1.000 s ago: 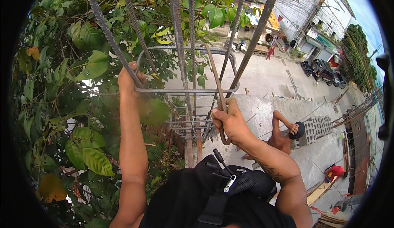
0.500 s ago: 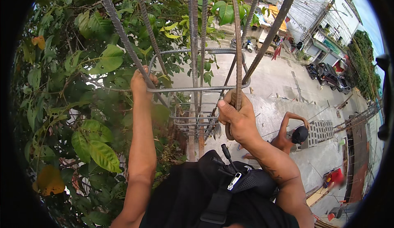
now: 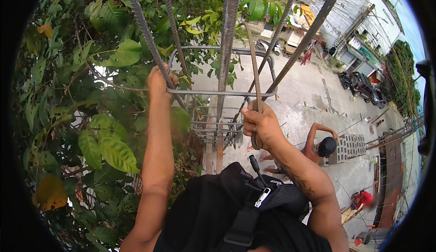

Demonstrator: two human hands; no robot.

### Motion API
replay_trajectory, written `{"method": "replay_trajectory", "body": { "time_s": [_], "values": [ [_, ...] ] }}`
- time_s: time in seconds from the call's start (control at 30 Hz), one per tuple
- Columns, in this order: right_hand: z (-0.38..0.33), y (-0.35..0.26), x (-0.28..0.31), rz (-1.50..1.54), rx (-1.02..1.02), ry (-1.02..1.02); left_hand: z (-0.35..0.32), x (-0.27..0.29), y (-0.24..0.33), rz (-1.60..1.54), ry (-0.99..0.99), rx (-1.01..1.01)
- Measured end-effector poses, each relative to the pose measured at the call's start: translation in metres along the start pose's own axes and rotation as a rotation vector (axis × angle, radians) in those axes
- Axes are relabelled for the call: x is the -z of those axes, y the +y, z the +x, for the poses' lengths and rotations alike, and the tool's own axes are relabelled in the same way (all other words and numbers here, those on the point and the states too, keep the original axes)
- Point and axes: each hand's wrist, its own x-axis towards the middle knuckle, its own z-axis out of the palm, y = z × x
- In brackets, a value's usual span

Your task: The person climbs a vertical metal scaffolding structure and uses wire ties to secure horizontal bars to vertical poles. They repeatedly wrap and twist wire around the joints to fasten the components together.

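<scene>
My left hand (image 3: 161, 80) is closed round the leftmost upright ribbed rebar (image 3: 144, 29), right beside the corner of a rectangular steel stirrup (image 3: 213, 92). The stirrup lies roughly level around the upright bars. In my right hand (image 3: 264, 124) is a thin bent steel bar (image 3: 255, 66), curved at its upper end and looped back below my fist. This bar crosses the stirrup's near side; whether they touch I cannot tell. Several more stirrups (image 3: 213, 124) sit lower down the column, with a bundle of thin wires (image 3: 239, 137) beside them.
Dense leafy branches (image 3: 109, 147) crowd the left side. Other rebars (image 3: 313, 29) rise at the right. Far below are a concrete street (image 3: 304, 84), a person in a dark cap (image 3: 327, 147) beside hollow blocks (image 3: 352, 147), and parked vehicles (image 3: 361, 88). A black bag (image 3: 281, 200) hangs at my chest.
The bent bar's curved top has come down, and my right hand still holds it. My left hand keeps its grip on the rebar. The whole view has shifted slightly.
</scene>
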Motion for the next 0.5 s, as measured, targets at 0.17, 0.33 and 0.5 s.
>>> {"method": "replay_trajectory", "body": {
  "time_s": [0.17,0.33,0.5],
  "values": [
    [0.001,0.002,0.008,-0.076,0.044,0.001,-0.003,0.0,-0.004,-0.002,-0.002,-0.027],
    [0.004,0.02,0.008,-0.128,0.139,0.012,-0.003,-0.003,-0.003,0.055,0.016,-0.031],
    [0.006,0.032,0.019,-0.051,-0.057,0.028,0.003,0.0,-0.007,0.005,0.036,0.077]
  ]
}}
